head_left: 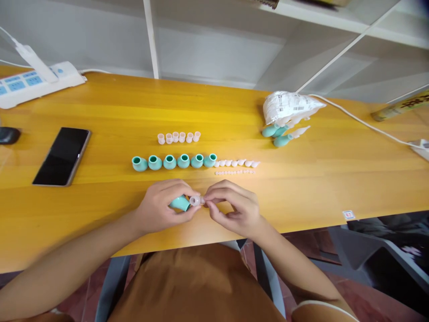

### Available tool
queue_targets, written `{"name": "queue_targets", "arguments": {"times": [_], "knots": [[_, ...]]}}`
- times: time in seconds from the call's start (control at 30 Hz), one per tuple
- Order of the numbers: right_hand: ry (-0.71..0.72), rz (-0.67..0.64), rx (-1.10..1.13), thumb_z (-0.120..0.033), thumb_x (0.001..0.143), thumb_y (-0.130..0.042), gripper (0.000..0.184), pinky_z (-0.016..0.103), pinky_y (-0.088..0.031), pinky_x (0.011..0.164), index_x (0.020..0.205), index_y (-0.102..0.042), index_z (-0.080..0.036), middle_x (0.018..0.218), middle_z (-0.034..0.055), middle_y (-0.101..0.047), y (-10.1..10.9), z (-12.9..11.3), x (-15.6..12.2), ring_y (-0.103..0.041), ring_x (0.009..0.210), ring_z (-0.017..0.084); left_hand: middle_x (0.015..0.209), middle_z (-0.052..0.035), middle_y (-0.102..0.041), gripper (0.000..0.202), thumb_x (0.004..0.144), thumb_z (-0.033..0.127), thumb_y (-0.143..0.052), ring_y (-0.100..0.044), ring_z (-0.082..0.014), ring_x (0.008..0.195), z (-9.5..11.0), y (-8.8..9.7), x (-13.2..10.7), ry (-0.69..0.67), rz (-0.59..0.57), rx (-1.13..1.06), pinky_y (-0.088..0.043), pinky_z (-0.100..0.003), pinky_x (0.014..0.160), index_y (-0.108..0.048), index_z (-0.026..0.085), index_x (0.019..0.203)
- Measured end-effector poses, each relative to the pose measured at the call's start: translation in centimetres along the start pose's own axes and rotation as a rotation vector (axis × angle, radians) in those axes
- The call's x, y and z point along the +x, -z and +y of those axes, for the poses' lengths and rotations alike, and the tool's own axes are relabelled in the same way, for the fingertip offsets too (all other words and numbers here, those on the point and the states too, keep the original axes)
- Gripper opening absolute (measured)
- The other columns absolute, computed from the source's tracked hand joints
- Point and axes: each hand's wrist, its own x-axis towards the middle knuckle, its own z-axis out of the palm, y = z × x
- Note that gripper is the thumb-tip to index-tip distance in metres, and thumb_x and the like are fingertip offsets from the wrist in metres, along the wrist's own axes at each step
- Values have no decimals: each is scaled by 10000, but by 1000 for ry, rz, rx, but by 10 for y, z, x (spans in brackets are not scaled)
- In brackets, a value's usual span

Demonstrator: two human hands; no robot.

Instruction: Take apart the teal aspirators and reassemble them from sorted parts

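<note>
My left hand (162, 205) is wrapped around a teal rubber bulb (180, 203) lying sideways near the table's front edge. A clear plastic cap (196, 201) sits at the bulb's mouth, and my right hand (231, 206) pinches it with thumb and fingertips. Just beyond my hands stands a row of several teal bulbs (174, 162), mouths up. Behind them is a short row of clear caps (178, 137). To their right lie two lines of small clear parts: tips (237, 163) and tiny rings (234, 172).
A black phone (62, 155) lies at the left, beside a dark mouse (8, 134) and a white power strip (36, 82). A white plastic bag (288, 107) with assembled teal pieces (281, 136) sits at the right. White cables (362, 120) cross the right of the yellow wooden table (335, 179).
</note>
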Motion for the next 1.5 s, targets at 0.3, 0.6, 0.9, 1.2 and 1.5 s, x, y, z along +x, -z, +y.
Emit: {"name": "queue_targets", "arguments": {"times": [0.3,0.6,0.9,1.2,1.5], "knots": [[-130,-109,58,-90,1011,-730,125,231,-720,713,1047,-735,-210,957,25,-732,8,-1,6,-726,804,110,867,34,-840,126,978,155,-765,-775,-142,731,0,2,1,-15,-72,-13,-583,-261,656,-709,260,1020],[-65,-120,-15,-54,1015,-692,161,227,-689,717,1057,-678,-208,967,24,-685,3,3,4,-688,800,105,863,34,-838,115,984,164,-784,-769,-137,731,-3,1,-1,-25,-84,-15,-574,-258,668,-711,248,1011],[-41,-195,3,-100,1030,-678,116,246,-638,696,1059,-655,-210,960,22,-659,8,7,1,-658,778,118,869,42,-832,138,962,168,-795,-771,-142,742,-1,1,-2,-17,-134,-29,-581,-267,679,-717,265,1022],[13,-124,-66,-95,1025,-667,138,244,-608,662,1058,-633,-225,940,20,-654,2,9,1,-645,755,119,850,57,-838,134,954,160,-781,-769,-137,710,2,0,0,19,-111,-16,-577,-267,650,-721,271,998],[46,-17,-111,-81,996,-670,167,256,-612,632,1035,-624,-236,914,16,-658,-4,12,2,-645,735,128,840,55,-831,139,935,176,-808,-770,-138,694,3,-1,0,61,-35,22,-598,-273,655,-711,269,973]]}}
